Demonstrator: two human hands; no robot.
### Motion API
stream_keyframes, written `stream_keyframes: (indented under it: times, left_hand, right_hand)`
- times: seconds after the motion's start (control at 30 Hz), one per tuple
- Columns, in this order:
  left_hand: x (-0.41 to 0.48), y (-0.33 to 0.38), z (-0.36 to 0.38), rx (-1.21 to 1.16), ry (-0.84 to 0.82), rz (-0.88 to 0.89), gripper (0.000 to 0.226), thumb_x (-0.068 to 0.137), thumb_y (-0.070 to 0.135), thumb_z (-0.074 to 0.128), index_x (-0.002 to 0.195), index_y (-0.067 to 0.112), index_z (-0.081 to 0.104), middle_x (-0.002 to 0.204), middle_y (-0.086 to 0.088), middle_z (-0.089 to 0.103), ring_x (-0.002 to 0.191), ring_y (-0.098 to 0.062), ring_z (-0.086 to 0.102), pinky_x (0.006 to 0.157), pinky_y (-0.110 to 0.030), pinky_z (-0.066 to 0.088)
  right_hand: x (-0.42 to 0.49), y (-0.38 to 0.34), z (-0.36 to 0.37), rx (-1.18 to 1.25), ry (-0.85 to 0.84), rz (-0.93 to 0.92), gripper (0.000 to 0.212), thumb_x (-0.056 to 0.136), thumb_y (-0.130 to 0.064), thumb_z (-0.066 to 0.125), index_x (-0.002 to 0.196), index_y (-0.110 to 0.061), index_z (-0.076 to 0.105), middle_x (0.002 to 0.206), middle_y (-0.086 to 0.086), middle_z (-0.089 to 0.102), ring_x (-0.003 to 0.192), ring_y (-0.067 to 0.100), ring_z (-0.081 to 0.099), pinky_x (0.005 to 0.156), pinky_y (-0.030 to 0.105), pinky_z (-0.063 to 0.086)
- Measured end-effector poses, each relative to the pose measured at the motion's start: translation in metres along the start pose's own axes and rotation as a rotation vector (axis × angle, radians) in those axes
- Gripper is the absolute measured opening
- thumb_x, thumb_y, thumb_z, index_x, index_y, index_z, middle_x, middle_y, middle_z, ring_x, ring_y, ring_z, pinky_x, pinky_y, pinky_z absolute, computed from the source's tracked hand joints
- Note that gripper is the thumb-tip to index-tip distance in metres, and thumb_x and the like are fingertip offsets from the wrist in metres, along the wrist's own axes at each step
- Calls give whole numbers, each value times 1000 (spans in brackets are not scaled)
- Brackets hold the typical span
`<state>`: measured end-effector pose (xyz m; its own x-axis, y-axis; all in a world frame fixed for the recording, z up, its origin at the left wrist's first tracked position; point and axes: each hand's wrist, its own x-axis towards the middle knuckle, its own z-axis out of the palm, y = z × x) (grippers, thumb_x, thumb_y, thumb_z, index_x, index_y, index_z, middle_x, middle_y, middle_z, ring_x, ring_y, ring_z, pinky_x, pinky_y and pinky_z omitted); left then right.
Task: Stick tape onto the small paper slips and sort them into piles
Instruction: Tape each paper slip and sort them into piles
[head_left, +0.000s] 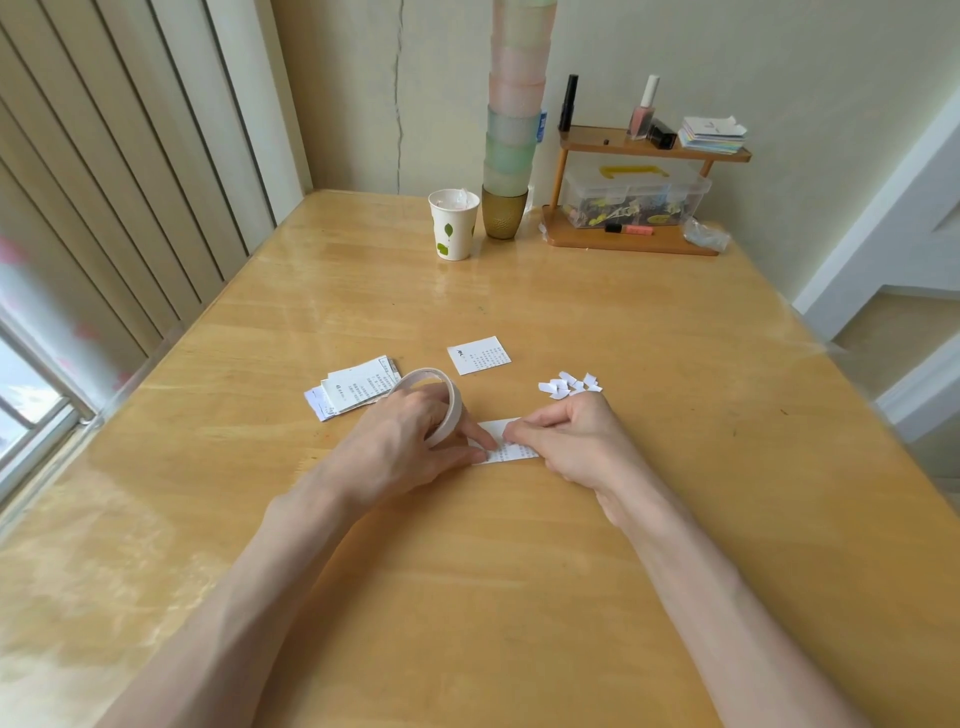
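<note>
**Both hands on one slip: taping step in hand**

Bare forearms reach in from the near edge of the table (675, 364). The left hand (410, 441) has the tape roll (451, 391) looped over its curled fingers, while its forefinger and thumb stretch out flat onto the paper slip (503, 429). The right hand (566, 441) is closed in a loose fist, fingertips bunched down on the same slip as if pinching a tape end; the tape itself cannot be made out.

This looks like the sticking step, mid-task. Next the strip needs pressing down and tearing off, then the slip goes to a pile.

Left of the hands lies a fanned stack of slips (358, 392). Beyond them lies a single slip (479, 355), and to the right a scatter of small white bits (569, 387).

Print on the slips is too small to read. The paper cup (453, 223) at the far side shows green leaves and no legible brand.
</note>
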<state>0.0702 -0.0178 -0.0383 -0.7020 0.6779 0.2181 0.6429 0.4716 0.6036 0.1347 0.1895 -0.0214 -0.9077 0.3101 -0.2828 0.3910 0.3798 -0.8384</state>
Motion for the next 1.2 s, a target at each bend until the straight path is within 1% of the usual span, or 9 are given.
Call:
stream_keyframes:
  times: [0.1,0.3,0.37,0.43,0.53,0.6,0.8,1.03,1.2]
  left_hand:
    - [1,-2,1,39,-4,28,15,90,46,75,104,44,80,96,30,51,98,-6,56,84,-41,54]
    - [2,-3,2,55,-5,14,27,85,58,64,104,47,80,97,31,48,98,-6,54,84,-43,54]
    - [2,-3,1,51,-15,20,24,87,56,67,104,46,80,99,34,49,99,-5,55,84,-43,54]
    - [2,-3,1,40,-29,31,16,90,46,75,105,44,81,101,39,50,99,-3,55,85,-42,54]
    - [2,-4,1,24,-27,41,15,91,37,78,105,43,81,101,36,53,101,-4,57,85,-41,54]
    - [1,-4,1,16,-24,40,15,92,37,78,104,44,80,100,34,54,101,-5,56,85,-40,54]
    - [2,-4,1,23,-24,38,13,92,38,78,103,43,80,99,38,54,102,-5,56,83,-41,54]
    - [1,-5,2,18,-12,39,14,92,37,78,103,45,80,96,30,56,102,-5,56,85,-40,55]
    - [1,-3,1,5,-10,42,17,92,39,77,107,46,79,94,24,58,96,-7,60,81,-41,55]
  right_hand:
    - [0,0,0,-2,6,8,10,86,-30,81,89,-20,82,38,-22,44,40,-2,44,49,14,33]
    - [0,0,0,8,8,9,10,85,-31,82,88,-21,82,39,-22,46,47,1,45,51,15,34]
    - [0,1,-1,13,2,3,10,85,-30,81,89,-21,82,39,-22,46,43,-2,46,48,13,33]
    - [0,1,-1,20,-3,2,10,85,-29,81,89,-20,82,39,-22,45,39,-4,45,46,10,31]
    - [1,1,-1,20,5,12,10,84,-30,81,88,-21,82,40,-22,46,45,-1,46,48,12,33]
    - [1,1,-1,18,6,14,9,84,-31,81,87,-22,82,41,-22,47,46,0,45,50,15,34]
    - [2,2,-1,19,9,13,9,85,-30,80,87,-21,81,40,-21,46,39,-1,43,49,16,33]
    - [1,2,-1,35,7,1,9,84,-29,81,87,-20,81,40,-21,47,38,-4,45,48,13,33]
    - [1,2,0,27,18,4,9,85,-30,80,87,-21,80,40,-21,47,43,-1,44,50,15,33]
